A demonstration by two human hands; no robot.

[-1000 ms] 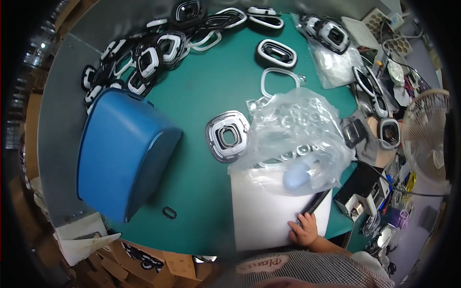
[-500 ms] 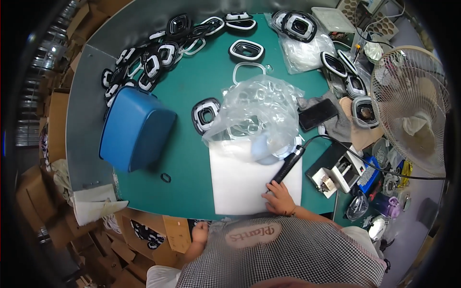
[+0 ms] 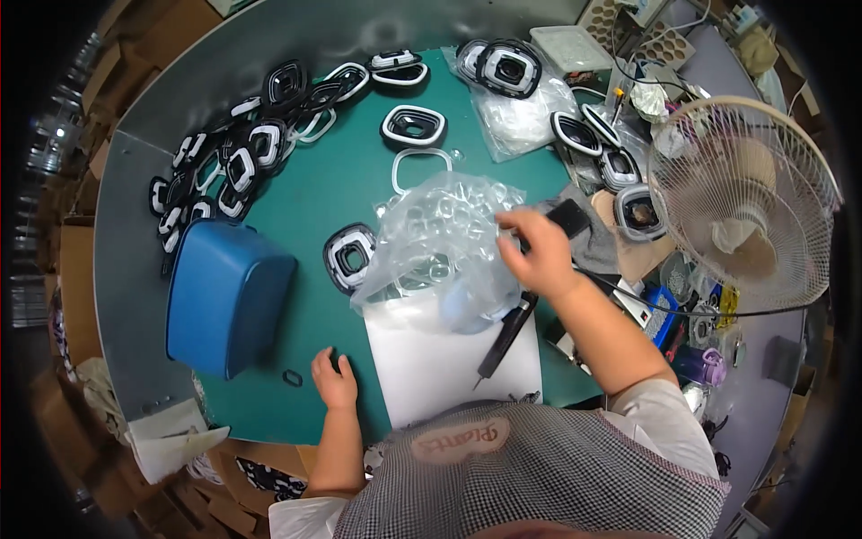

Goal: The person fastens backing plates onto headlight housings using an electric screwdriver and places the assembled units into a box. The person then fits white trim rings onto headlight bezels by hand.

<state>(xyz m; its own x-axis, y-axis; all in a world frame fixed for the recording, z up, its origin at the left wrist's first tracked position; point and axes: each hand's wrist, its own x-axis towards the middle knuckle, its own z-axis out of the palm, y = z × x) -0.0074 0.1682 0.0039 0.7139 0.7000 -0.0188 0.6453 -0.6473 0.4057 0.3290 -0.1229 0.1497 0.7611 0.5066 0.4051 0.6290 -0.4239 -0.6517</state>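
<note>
My right hand reaches forward over the right edge of a clear plastic bag holding small transparent parts. Its thumb and fingers are apart, with nothing visible between them; whether it touches the bag I cannot tell. A black pen-shaped electric screwdriver lies slanted on a white foam sheet, its thin bit toward me. Over the green mat's front edge, my left hand is open and holds nothing. Beside it lies a small black oval ring. A black-and-white frame part rests left of the bag.
A blue bin stands at the left. Many black-and-white frames are heaped at the back left. To the right are a dark phone on a grey cloth, a desk fan and a black cable crossing the bench.
My right hand has let go of the screwdriver, which now lies on the foam, and has moved forward to the bag. My left hand has risen from below the table edge onto the mat.
</note>
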